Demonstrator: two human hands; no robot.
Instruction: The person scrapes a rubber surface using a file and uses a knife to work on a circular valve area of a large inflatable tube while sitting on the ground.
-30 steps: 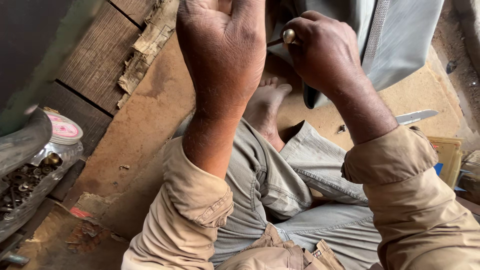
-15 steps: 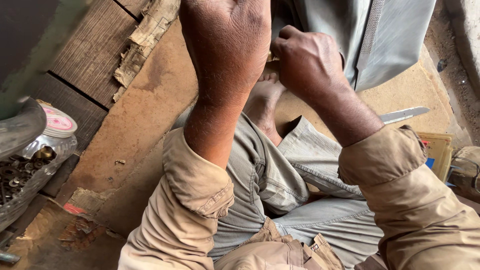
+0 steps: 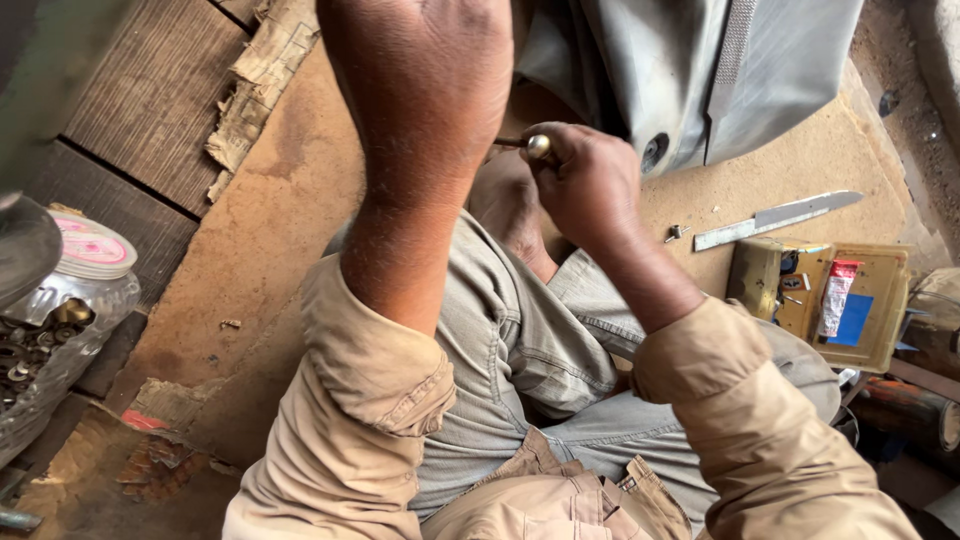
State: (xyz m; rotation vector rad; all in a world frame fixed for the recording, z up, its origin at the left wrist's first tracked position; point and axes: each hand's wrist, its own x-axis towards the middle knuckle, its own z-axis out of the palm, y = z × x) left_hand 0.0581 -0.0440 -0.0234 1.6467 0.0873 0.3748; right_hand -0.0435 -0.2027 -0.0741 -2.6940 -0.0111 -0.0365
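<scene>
The person sits on a dusty tan floor (image 3: 250, 250) with dark wooden boards (image 3: 140, 100) along its left edge. The right hand (image 3: 590, 185) has its grip closed tight round a small tool with a round brass-coloured end (image 3: 539, 147), held just over a bare foot (image 3: 510, 205). The left hand (image 3: 425, 80) is raised near the camera; whether its grip holds anything, I cannot tell. Grey leather-like material (image 3: 690, 70) lies beyond. A knife (image 3: 775, 218) and a yellow tray (image 3: 870, 310) lie to the right, a plastic jar of metal bits (image 3: 60, 320) to the left
</scene>
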